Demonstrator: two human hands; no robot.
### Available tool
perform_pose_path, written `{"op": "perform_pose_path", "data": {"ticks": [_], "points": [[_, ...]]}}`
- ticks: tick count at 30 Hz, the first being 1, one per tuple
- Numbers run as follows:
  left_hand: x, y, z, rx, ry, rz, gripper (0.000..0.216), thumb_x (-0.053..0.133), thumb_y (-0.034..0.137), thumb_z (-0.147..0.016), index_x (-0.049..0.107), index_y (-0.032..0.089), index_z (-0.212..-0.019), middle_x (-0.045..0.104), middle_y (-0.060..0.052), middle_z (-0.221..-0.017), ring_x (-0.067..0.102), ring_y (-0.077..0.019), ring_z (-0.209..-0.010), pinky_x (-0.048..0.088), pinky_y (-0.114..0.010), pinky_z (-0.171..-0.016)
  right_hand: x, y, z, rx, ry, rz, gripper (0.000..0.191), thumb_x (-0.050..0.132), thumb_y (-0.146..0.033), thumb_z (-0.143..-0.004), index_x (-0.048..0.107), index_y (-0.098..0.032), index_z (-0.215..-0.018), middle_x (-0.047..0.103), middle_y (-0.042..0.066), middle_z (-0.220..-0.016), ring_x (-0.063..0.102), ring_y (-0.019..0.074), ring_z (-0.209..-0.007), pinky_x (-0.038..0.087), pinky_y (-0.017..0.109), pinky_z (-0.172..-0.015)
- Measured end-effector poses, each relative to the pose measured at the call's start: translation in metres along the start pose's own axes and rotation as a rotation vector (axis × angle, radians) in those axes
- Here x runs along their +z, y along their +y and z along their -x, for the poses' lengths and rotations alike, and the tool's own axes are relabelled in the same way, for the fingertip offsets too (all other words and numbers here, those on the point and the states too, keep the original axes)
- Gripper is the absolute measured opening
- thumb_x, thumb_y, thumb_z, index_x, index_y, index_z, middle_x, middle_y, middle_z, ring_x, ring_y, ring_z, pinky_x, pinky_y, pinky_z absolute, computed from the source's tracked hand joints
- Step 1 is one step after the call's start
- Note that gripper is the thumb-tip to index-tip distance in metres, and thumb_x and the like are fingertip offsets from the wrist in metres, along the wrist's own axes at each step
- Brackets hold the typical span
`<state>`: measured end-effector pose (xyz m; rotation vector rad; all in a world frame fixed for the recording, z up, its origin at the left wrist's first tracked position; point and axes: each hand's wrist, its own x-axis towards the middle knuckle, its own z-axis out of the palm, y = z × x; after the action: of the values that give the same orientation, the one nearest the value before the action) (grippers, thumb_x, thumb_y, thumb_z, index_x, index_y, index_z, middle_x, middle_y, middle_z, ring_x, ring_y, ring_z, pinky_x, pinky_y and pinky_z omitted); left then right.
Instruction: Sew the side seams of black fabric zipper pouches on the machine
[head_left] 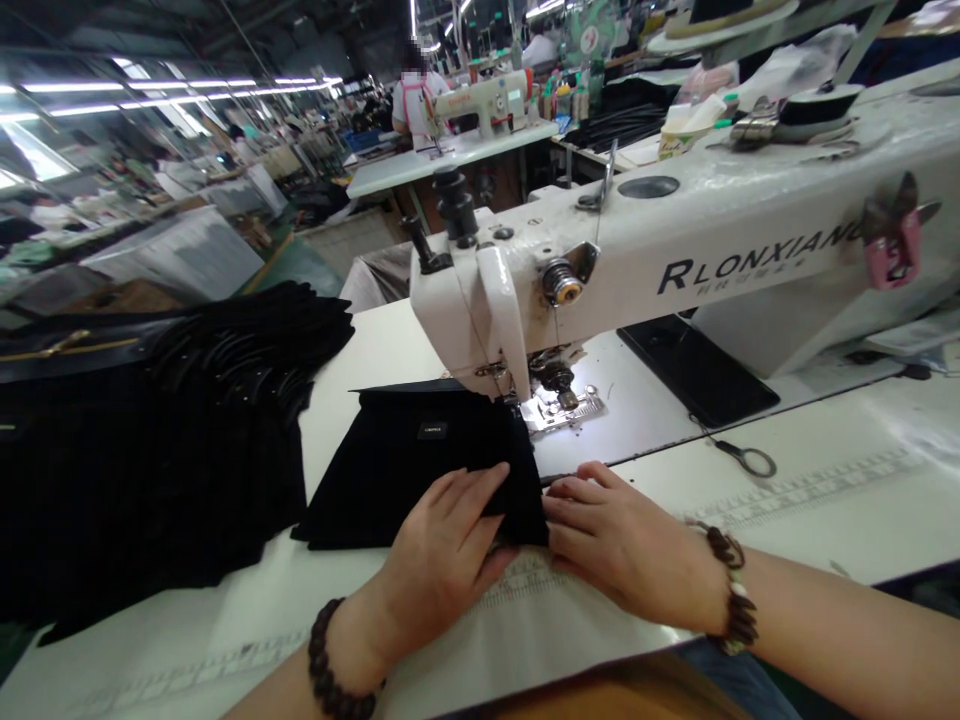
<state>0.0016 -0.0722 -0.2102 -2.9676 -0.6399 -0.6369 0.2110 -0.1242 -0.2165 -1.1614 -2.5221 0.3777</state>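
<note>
Head view: the flat black fabric piece (367, 490) lies on the pale tabletop (840, 430), its far right corner at the needle end of the white, glossy sewing machine (637, 235). It bears a small, dark rectangular label (433, 430), whose lettering is too small to read. The needle tip cannot be made out.

Left hand (442, 560): on the near side of the sewing machine; fingers slightly spread, laid on the fabric without visible grasp; thumb at the near edge.

Right hand (630, 550): also on the near side of the sewing machine; fingers bent against the fabric's right edge. Its thumb is hidden; whether it pinches the edge cannot be told.

Left of the sewing machine: layered pile of black fabric pieces (187, 450), cut off by the frame. Beneath the machine's arm: flat black rectangular object (697, 365). Nearer than the arm: dark ring-handled metal tool (750, 458). On the arm: pink-handled tool (892, 245), covering the end of the brand lettering. Beyond the sewing machine: a person in light clothing (416, 105), partly hidden by a second white machine (480, 105).
</note>
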Motion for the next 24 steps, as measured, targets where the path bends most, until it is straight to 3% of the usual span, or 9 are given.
{"op": "perform_pose_path", "data": {"ticks": [5, 9, 12, 16, 24], "points": [[0.002, 0.002, 0.000, 0.083, 0.024, 0.023, 0.018, 0.043, 0.009, -0.085, 0.060, 0.011, -0.082, 0.057, -0.012, -0.111, 0.054, -0.0237, -0.096, 0.049, -0.041, -0.080, 0.001, -0.001, 0.005, -0.009, -0.024, -0.036, 0.014, 0.042, -0.019, -0.089, 0.056, -0.018, -0.088, 0.059, 0.004, -0.099, 0.047, 0.0183, -0.099, 0.030, 0.036, -0.086], [0.005, 0.002, 0.002, 0.129, -0.039, 0.032, 0.025, 0.038, 0.010, -0.087, 0.061, 0.010, -0.076, 0.058, -0.009, -0.112, 0.056, -0.0237, -0.093, 0.050, -0.040, -0.077, 0.007, -0.006, 0.013, 0.007, 0.081, 0.080, 0.014, 0.044, -0.018, -0.088, 0.058, -0.015, -0.087, 0.057, 0.008, -0.103, 0.048, 0.0203, -0.095, 0.033, 0.037, -0.083], [0.007, 0.004, 0.002, 0.127, -0.056, 0.029, 0.028, 0.037, 0.010, -0.088, 0.060, 0.010, -0.071, 0.059, -0.009, -0.112, 0.056, -0.0237, -0.093, 0.050, -0.039, -0.076, 0.008, -0.013, 0.018, 0.037, 0.168, 0.091, 0.015, 0.043, -0.017, -0.087, 0.058, -0.014, -0.084, 0.058, 0.008, -0.092, 0.049, 0.0197, -0.083, 0.035, 0.036, -0.074], [0.007, 0.005, 0.003, 0.123, -0.074, 0.036, 0.029, 0.036, 0.009, -0.087, 0.060, 0.011, -0.071, 0.059, -0.008, -0.113, 0.056, -0.0237, -0.094, 0.050, -0.039, -0.077, 0.007, -0.018, 0.019, 0.008, 0.156, 0.109, 0.015, 0.045, -0.019, -0.086, 0.056, -0.012, -0.093, 0.054, 0.005, -0.076, 0.045, 0.0189, -0.069, 0.033, 0.034, -0.062], [0.010, 0.004, 0.004, 0.052, -0.047, 0.147, 0.023, 0.042, 0.008, -0.085, 0.059, 0.011, -0.070, 0.061, -0.008, -0.109, 0.057, -0.0224, -0.092, 0.051, -0.038, -0.076, 0.007, -0.018, 0.016, 0.019, 0.097, 0.139, 0.019, 0.050, -0.025, -0.084, 0.056, -0.012, -0.097, 0.052, 0.003, -0.071, 0.044, 0.0177, -0.065, 0.031, 0.032, -0.059]]}}
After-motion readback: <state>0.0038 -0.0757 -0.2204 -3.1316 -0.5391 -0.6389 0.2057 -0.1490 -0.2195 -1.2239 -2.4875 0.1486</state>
